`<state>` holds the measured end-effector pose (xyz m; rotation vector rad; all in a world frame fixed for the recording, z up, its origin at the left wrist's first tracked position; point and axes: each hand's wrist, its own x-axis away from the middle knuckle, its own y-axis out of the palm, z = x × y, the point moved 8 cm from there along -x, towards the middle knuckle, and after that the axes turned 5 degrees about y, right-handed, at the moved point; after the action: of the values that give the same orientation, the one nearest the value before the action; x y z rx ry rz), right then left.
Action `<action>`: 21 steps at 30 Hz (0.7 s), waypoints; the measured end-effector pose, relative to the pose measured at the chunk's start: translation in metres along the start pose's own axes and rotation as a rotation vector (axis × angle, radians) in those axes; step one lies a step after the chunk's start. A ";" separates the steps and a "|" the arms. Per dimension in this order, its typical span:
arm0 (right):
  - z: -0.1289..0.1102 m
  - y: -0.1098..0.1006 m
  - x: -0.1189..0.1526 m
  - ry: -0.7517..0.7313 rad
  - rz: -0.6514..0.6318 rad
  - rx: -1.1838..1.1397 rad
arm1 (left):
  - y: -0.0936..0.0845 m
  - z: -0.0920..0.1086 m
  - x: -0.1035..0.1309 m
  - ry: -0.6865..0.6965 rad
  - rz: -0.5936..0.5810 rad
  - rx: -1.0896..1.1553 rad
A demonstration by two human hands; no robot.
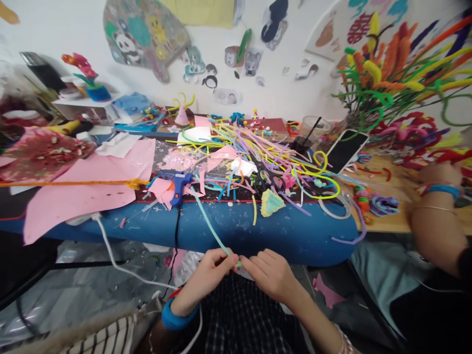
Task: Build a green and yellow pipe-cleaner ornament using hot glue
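A light green pipe cleaner slants down from beside the blue glue gun into my hands, in front of the table edge. My left hand pinches it near its lower end. Close beside it, my right hand has its fingers curled together at the pipe cleaner's tip, which shows as a small green bit between the hands. A yellow and mint triangular piece made of pipe cleaner lies on the table edge beyond my right hand. Both hands are just above my dark checked clothing.
Loose pipe cleaners pile across the table, with scissors among them. Pink sheets lie at left. A phone, a cup and pipe-cleaner flowers stand at right. Another person's arm reaches in there. A white cable hangs at left.
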<state>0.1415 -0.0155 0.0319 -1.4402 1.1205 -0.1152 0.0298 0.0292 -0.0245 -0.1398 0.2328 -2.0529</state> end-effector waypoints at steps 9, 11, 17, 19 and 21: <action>0.021 0.056 0.012 0.627 -0.590 -0.931 | -0.003 0.033 0.003 0.428 -0.150 -0.335; 0.022 0.058 0.015 0.661 -0.567 -0.907 | -0.005 0.031 0.003 0.413 -0.119 -0.331; 0.006 0.013 0.003 0.152 -0.053 -0.093 | -0.010 0.007 -0.002 0.099 0.026 -0.070; -0.003 0.006 0.002 0.016 0.010 0.023 | -0.008 0.006 -0.003 0.089 0.006 -0.045; 0.011 0.010 -0.001 0.193 -0.069 -0.174 | -0.011 0.013 -0.002 0.155 0.003 -0.089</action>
<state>0.1426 -0.0049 0.0214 -1.6503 1.2629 -0.2140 0.0242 0.0343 -0.0094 -0.0346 0.4202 -2.0526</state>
